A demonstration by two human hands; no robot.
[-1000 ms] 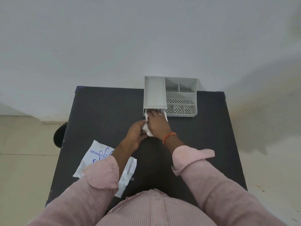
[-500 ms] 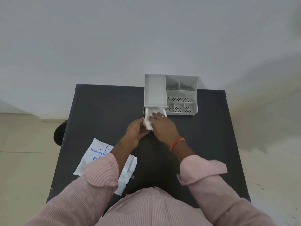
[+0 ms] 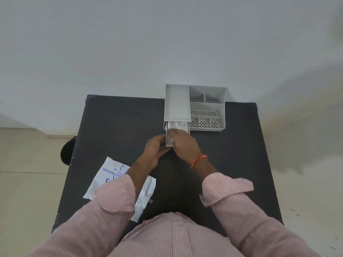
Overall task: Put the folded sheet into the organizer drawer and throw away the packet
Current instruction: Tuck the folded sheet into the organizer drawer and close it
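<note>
A grey organizer [image 3: 207, 106] stands at the far edge of the black table [image 3: 115, 123]. Its drawer [image 3: 168, 142] is pulled out toward me. The white folded sheet [image 3: 177, 125] lies inside the drawer. My right hand [image 3: 182, 143] rests on top of the sheet, fingers pressing it down into the drawer. My left hand [image 3: 155, 150] holds the drawer's front left corner. The white packet [image 3: 109, 175] with blue print lies flat on the table near left, partly hidden under my left forearm.
A dark round object [image 3: 65, 153] sits on the floor beside the table's left edge. The organizer has several open compartments with perforated bottoms to the right of the drawer. A pale wall rises behind the table.
The drawer has slid out toward me. The sheet went from between my hands into the drawer, and my right hand now presses on it. My left hand moved onto the drawer front.
</note>
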